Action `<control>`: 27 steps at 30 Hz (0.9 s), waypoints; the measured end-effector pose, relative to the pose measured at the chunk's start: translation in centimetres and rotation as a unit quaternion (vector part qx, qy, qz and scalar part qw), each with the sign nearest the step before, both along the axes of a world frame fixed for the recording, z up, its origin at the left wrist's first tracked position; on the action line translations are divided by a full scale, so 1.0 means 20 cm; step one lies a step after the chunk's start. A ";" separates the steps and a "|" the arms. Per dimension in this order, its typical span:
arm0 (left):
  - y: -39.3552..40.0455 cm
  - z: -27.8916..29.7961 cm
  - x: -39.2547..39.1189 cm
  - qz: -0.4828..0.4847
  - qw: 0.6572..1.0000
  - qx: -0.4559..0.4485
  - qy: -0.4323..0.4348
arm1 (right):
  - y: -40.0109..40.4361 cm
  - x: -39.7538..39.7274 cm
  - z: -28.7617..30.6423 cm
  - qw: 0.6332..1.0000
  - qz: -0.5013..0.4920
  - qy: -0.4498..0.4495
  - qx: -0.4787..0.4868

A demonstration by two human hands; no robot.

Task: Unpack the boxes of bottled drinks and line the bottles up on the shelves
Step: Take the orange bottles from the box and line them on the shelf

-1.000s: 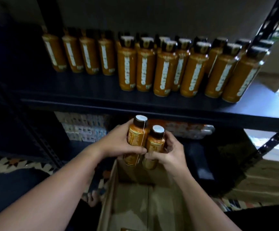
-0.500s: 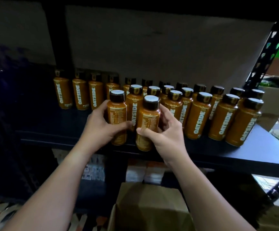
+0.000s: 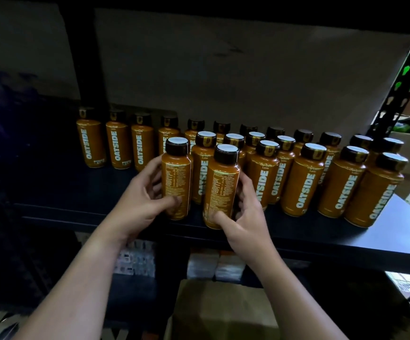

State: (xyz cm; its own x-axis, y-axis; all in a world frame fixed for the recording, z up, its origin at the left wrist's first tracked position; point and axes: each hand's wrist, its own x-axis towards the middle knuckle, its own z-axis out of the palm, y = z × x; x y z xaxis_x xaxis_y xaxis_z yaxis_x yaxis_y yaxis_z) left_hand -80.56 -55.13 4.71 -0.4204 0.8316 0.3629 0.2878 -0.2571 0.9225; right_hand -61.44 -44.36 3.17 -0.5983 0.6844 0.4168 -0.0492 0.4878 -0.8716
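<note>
**Bottles being held at the front edge of a dark shelf**

Bottles of orange-brown drink, two in number, are being gripped upright at the front of the dark metal shelf [image 3: 383, 244]. The left orange-brown plastic bottle with a dark cap and white top [image 3: 176, 179] is being held by the left hand [image 3: 139, 202], whose fingers are curled round its far side while the thumb is pressed across the lower label. The right orange-brown bottle of the same kind [image 3: 221, 190] is being clasped by the right hand [image 3: 244, 217], the thumb being laid against its base and the fingers being wrapped behind it. Both bottles are being presented with their small-print back labels toward the camera. Whether their bases are resting on the shelf board cannot be told, the right one being seen at the very edge.

Behind and to the right, rows of matching orange-brown bottles lettered OATSIDE in white [image 3: 304, 182] are being shown standing upright, close together, with a single back row running on to the left. The two held bottles are being kept just in front of these rows, near but apart from each other.

Below the shelf, a brown cardboard box [image 3: 223, 312] is being shown, partly hidden by the forearms, and small pale packages [image 3: 215, 265] are lying on the lower shelf. A perforated black upright post [image 3: 400, 89] is being shown at the right.
</note>
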 end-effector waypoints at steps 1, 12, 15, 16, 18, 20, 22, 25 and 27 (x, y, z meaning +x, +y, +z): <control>0.00 0.00 0.00 0.007 1.000 0.003 0.002 | 0.00 0.00 -0.01 1.000 -0.011 0.004 0.003; -0.01 -0.04 0.01 0.035 0.999 -0.023 -0.001 | -0.09 -0.07 -0.05 0.990 -0.124 0.022 0.067; -0.02 -0.05 -0.01 0.030 0.999 -0.026 -0.002 | -0.08 -0.06 -0.06 0.992 -0.106 0.019 0.059; -0.02 -0.05 0.00 0.034 0.999 -0.022 0.000 | -0.08 -0.06 -0.07 0.992 -0.110 0.017 0.063; -0.02 -0.05 0.02 0.049 0.999 -0.014 0.008 | -0.08 -0.06 -0.08 0.988 -0.133 0.015 0.072; -0.02 -0.04 0.03 0.068 0.998 -0.007 0.017 | -0.08 -0.07 -0.08 0.984 -0.160 0.014 0.081; -0.01 -0.05 0.04 0.094 0.995 0.001 0.031 | -0.09 -0.09 -0.08 0.980 -0.179 0.013 0.085; 0.00 -0.06 0.07 0.137 0.989 0.012 0.051 | -0.09 -0.10 -0.07 0.978 -0.191 0.012 0.089; 0.00 -0.06 0.09 0.128 0.991 0.011 0.047 | -0.09 -0.11 -0.07 0.977 -0.190 0.016 0.092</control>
